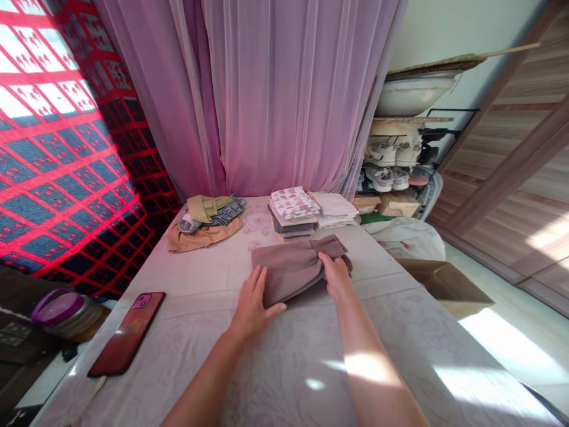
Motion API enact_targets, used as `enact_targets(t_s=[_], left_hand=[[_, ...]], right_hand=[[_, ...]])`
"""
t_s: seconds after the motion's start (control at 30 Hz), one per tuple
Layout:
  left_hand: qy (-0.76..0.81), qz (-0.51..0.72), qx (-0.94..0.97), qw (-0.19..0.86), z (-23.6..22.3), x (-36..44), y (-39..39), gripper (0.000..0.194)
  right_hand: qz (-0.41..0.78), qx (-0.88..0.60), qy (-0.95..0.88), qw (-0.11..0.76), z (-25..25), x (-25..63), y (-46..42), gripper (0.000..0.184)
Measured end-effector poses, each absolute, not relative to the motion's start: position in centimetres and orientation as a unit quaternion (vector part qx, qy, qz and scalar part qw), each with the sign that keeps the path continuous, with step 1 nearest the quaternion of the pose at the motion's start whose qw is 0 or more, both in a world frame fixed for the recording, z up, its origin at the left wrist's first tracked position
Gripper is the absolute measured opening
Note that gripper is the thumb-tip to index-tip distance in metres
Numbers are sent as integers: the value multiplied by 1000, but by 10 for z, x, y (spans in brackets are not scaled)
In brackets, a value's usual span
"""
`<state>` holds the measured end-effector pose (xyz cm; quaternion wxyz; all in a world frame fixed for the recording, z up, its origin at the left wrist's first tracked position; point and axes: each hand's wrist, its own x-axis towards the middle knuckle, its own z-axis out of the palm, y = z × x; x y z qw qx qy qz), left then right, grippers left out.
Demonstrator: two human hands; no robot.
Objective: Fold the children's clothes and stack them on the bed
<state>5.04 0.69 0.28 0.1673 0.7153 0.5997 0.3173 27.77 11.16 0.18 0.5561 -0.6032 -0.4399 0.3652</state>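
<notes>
A brownish-mauve garment [288, 267], partly folded, lies on the pale patterned tablecloth [284, 367] in front of me. My left hand [255, 302] rests at its left edge, fingers stretched out over the cloth and thumb apart along the near edge. On the right side, my right hand [335, 274] grips a bunched fold of the garment between thumb and fingers. Just beyond it stands a stack of folded clothes [293, 207], with a white and purple patterned piece on top. Beside that stack lie folded white cloths [333, 209].
Loose clothes [207, 222] lie in a heap at the far left of the table. A red phone [128, 335] with a cable is near the left edge. An open cardboard box [444, 284] and a shoe rack [395, 163] stand right; a purple curtain [293, 95] hangs behind.
</notes>
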Motion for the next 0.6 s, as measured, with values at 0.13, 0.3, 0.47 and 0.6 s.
enact_targets(t_s=[0.13,0.3,0.47,0.6], left_hand=[[609,221,744,165,-16,58,-5,74],[609,189,746,194,-4,64,-1,60],[633,191,721,208,14,54,13,48],[627,162,746,152,7,51,20,50]], right_hand=[[352,-641,-400,552,0,288,106,43],[263,-705,-424,504,1,297,103,51],[57,-711,-491,500,18,292,88,82],[-60,-647,-620,441,40,264,75,64]])
